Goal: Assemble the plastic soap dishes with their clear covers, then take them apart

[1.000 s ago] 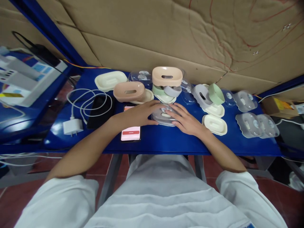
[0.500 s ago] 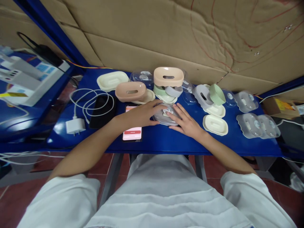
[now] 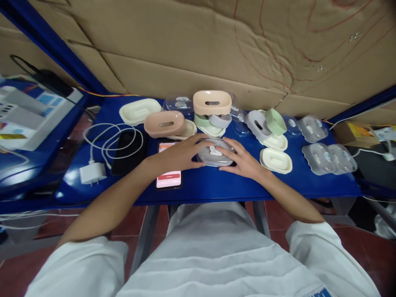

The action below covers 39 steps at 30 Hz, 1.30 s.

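Note:
A grey soap dish under a clear lid with a round sticker (image 3: 212,160) sits on the blue table in front of me. My left hand (image 3: 183,153) grips its left end, thumb at the near side and fingers at the far side. From the right, my right hand (image 3: 244,160) holds the same dish, with fingertips on the lid and the thumb at the near edge. Just behind the dish stands a stack with a peach soap dish body (image 3: 212,103) on top. To the right of my right hand lies a cream soap dish tray (image 3: 276,160).
Left of the dish are a lit phone (image 3: 168,180), a pink soap dish body (image 3: 164,124), a white charger (image 3: 93,172) with its coiled cable and a dark device (image 3: 125,154). Several clear lids (image 3: 320,159) lie at right. A cardboard wall (image 3: 185,53) closes off the back.
The camera view has shifted slightly. Both hands stay around the lidded soap dish; the right fingers have moved a little over the lid, and the right thumb has come to the near edge.

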Available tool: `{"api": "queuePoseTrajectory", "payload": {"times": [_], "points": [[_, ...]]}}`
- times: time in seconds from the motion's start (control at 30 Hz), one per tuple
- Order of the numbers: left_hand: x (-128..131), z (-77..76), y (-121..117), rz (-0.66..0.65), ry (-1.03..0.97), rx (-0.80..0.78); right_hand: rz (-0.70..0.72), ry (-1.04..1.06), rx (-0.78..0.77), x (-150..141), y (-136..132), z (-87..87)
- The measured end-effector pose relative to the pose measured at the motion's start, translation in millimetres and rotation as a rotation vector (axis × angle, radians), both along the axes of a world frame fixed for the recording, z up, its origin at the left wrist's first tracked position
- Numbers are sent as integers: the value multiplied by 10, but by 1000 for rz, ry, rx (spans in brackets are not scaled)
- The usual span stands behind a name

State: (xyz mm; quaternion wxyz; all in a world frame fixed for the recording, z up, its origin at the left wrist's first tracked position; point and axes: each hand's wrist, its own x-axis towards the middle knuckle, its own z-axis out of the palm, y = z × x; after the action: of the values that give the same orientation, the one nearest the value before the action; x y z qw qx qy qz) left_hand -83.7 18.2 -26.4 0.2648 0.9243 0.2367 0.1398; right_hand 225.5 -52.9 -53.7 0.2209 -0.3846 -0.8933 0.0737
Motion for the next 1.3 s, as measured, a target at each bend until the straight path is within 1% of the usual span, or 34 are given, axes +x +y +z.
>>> {"api": "queuePoseTrajectory", "payload": {"times": [0.1, 0.17, 0.2, 0.27, 0.37, 0.43, 0.5, 0.53, 0.57, 0.63, 0.7, 0.73, 0.83, 0.9, 0.97, 1.03, 1.1, 1.17, 1.23, 1.3], "points": [[9, 26, -15, -49, -53, -52, -35, -9, 52, 97, -201, 135], [13, 62, -34, -56, -61, -63, -136, 6, 109, 261, -409, 232], [12, 79, -42, -45, -42, -58, -221, 20, 155, 390, -524, 279], [4, 102, -51, -16, 28, -28, -457, 36, 271, 765, -758, 362], [-6, 102, -39, -13, 135, 15, -871, 0, 448, 1588, -1106, 438], [-1, 92, -27, -32, 177, 13, -1137, -45, 564, 2190, -1359, 427], [13, 92, -26, -38, 194, -2, -1388, -61, 600, 2682, -1641, 351], [21, 96, -29, -33, 195, -8, -1484, -56, 611, 2852, -1786, 289], [28, 103, -34, -26, 193, -14, -1556, -48, 622, 2962, -1927, 215], [37, 118, -46, -17, 190, -23, -1653, -18, 644, 3020, -2167, 49], [39, 123, -52, -16, 186, -23, -1706, 31, 624, 2943, -2312, -106], [37, 118, -51, -19, 181, -20, -1726, 56, 601, 2893, -2344, -169], [23, 84, -41, -27, 165, -7, -1739, 86, 517, 2833, -2315, -277], [11, 60, -37, -36, 170, 1, -1686, 84, 438, 2893, -2257, -288], [1, 49, -44, -39, 182, 7, -1627, 101, 323, 2994, -2218, -270], [-4, 53, -64, -38, 189, 13, -1616, 138, 205, 3099, -2206, -242], [-4, 64, -90, -37, 195, 27, -1625, 171, 135, 3203, -2211, -223], [-1, 72, -111, -40, 206, 43, -1592, 191, 136, 3316, -2222, -224], [3, 74, -120, -39, 209, 50, -1526, 212, 163, 3432, -2234, -241], [6, 70, -118, -35, 200, 45, -1486, 226, 247, 3506, -2241, -256]]}}
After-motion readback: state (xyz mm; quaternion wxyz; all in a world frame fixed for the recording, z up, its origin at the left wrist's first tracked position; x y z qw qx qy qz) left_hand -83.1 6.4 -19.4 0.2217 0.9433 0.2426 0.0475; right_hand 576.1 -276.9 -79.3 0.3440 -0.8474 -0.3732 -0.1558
